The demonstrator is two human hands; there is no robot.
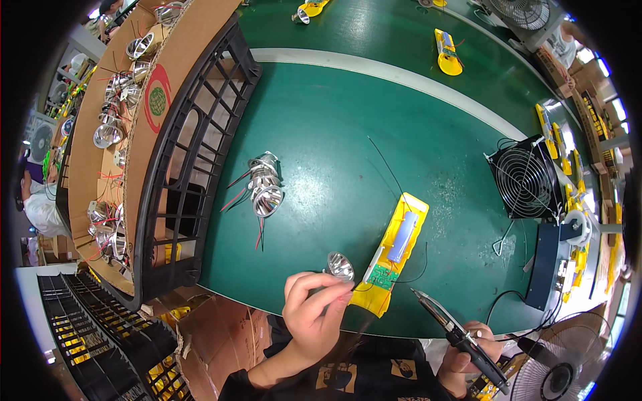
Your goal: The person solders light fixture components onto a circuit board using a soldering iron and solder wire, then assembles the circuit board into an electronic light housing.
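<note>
My left hand (314,314) is closed in a pinch on a thin dark wire (363,289), beside the lower end of a yellow plastic housing (374,299). On that housing lie a blue cylindrical battery cell (403,236) and a small green circuit board (382,277). A shiny lamp reflector (340,265) rests just behind my left fingertips. My right hand (478,347) grips a soldering iron (461,336), its tip pointing up and left, a short way right of the board and apart from it. A long black wire (386,164) reaches up from the housing.
Several nested reflectors (266,190) with red and black wires lie left on the green table (321,120). A black crate (194,147) with a carton of reflectors borders the left. A black fan (523,177) and blue box (545,267) stand right; more yellow housings (448,53) lie beyond the pale strip.
</note>
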